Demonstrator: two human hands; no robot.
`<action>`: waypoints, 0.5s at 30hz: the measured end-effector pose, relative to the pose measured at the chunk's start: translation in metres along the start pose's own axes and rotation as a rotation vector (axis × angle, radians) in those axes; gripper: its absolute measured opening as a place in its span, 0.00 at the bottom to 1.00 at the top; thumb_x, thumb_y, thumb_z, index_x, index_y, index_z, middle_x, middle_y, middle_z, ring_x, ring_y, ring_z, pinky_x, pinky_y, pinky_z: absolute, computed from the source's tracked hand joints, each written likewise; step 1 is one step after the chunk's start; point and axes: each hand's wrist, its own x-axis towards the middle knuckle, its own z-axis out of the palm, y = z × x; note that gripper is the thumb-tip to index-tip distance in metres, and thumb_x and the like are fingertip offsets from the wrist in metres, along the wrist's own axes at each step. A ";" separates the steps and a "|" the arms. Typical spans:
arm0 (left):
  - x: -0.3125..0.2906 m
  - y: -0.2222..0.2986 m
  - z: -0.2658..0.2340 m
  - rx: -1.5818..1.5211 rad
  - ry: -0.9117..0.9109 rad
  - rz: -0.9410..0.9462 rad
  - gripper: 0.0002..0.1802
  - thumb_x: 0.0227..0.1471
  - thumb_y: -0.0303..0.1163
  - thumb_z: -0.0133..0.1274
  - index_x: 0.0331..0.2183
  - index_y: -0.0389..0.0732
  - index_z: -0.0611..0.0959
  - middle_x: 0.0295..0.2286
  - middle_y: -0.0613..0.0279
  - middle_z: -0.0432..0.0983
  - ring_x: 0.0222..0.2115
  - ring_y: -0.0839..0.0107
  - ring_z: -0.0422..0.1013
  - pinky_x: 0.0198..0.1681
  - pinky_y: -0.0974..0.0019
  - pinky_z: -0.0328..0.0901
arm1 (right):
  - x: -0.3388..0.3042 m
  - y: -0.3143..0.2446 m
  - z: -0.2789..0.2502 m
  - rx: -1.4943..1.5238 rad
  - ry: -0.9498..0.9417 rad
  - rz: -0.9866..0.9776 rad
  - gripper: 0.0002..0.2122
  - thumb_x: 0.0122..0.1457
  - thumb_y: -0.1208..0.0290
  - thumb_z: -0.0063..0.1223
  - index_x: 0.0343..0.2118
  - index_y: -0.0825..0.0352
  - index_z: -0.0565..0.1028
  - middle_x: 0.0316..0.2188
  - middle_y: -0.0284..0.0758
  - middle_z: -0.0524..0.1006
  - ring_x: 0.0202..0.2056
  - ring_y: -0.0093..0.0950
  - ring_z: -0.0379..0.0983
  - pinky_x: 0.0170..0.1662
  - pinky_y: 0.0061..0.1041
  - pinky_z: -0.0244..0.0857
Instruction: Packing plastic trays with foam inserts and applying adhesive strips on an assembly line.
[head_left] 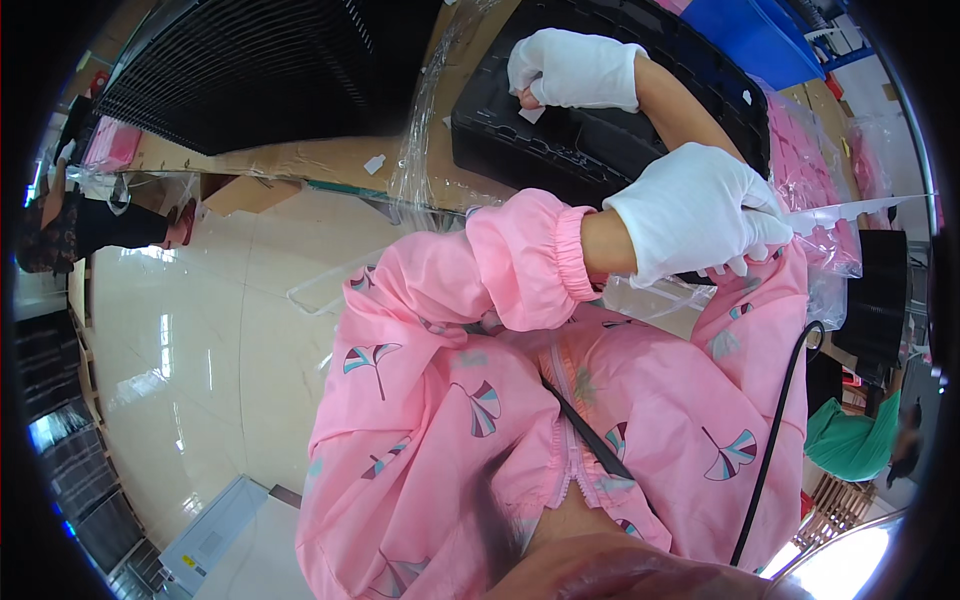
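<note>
White label [531, 115] over black crate [610, 140], pinched in nearly closed right grip [580, 70]; probably light, thin, easily creased: take hold by one edge. White strip [828, 215] likewise pinched in left grip [692, 215].

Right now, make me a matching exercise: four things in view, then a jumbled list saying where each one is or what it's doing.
Things:
1. Right hand
2. Green fabric
3. Left hand
4. Blue bin

Places or states:
A. Holding a white strip
B. At the upper right of the picture
C. Toward the right edge, lower than both hands
D. Over the black crate, holding a small white label

Right pairs: 1-D; 2-C; 3-A; 4-B.
</note>
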 end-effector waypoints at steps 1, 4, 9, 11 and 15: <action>0.000 0.000 0.000 0.003 -0.002 0.002 0.12 0.52 0.31 0.54 0.33 0.31 0.82 0.24 0.59 0.78 0.22 0.74 0.75 0.25 0.74 0.69 | -0.001 0.000 0.001 0.021 0.008 0.012 0.05 0.46 0.75 0.57 0.27 0.70 0.77 0.28 0.37 0.76 0.31 0.32 0.73 0.37 0.26 0.66; 0.003 -0.004 -0.004 0.015 0.039 0.019 0.12 0.52 0.32 0.53 0.33 0.31 0.82 0.24 0.60 0.78 0.22 0.74 0.75 0.25 0.75 0.69 | 0.006 -0.001 0.003 0.024 0.012 -0.026 0.05 0.46 0.75 0.56 0.26 0.71 0.77 0.29 0.38 0.75 0.32 0.33 0.73 0.36 0.26 0.66; 0.000 0.008 -0.002 -0.010 -0.028 -0.068 0.12 0.53 0.33 0.53 0.32 0.32 0.82 0.23 0.63 0.77 0.24 0.76 0.75 0.25 0.74 0.69 | -0.002 -0.015 0.008 -0.110 0.016 0.101 0.08 0.47 0.75 0.57 0.32 0.71 0.77 0.30 0.39 0.75 0.32 0.33 0.74 0.36 0.28 0.67; 0.001 0.007 -0.001 0.049 -0.078 -0.033 0.12 0.53 0.33 0.53 0.32 0.33 0.82 0.23 0.64 0.77 0.24 0.76 0.75 0.26 0.74 0.70 | -0.022 -0.029 0.013 -0.078 0.215 0.171 0.12 0.47 0.75 0.57 0.37 0.69 0.76 0.32 0.39 0.76 0.31 0.33 0.74 0.37 0.28 0.67; 0.020 -0.012 -0.011 0.199 -0.100 0.277 0.11 0.52 0.34 0.54 0.31 0.35 0.82 0.22 0.63 0.78 0.22 0.75 0.75 0.24 0.74 0.70 | -0.029 0.033 0.027 0.065 0.600 0.037 0.18 0.48 0.76 0.57 0.45 0.66 0.73 0.36 0.39 0.76 0.32 0.30 0.75 0.37 0.26 0.68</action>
